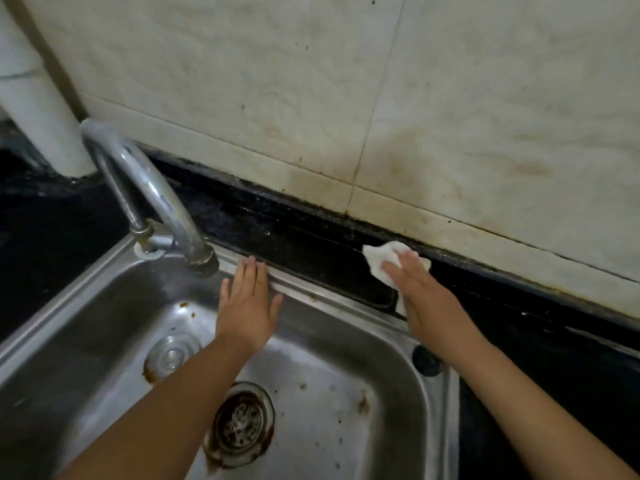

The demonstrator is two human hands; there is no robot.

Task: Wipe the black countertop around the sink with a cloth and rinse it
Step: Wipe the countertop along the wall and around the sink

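Note:
A white cloth [377, 259] lies on the black countertop [311, 244], on the strip behind the steel sink [346, 386]. My right hand [426, 303] presses flat on the cloth with straight fingers, and part of the cloth shows beyond my fingertips. My left hand [247, 306] rests flat on the sink's back rim, fingers straight, holding nothing. The curved metal tap [152, 192] stands at the sink's back left corner, its spout just left of my left hand. No water runs from it.
A stained pale tiled wall [346, 98] rises right behind the counter strip. A white pipe [38, 102] stands at the far left. In the basin, a rusty drain strainer [240, 424] and a second round fitting [171, 355]. A black plug [426, 360] sits in the sink's right rim.

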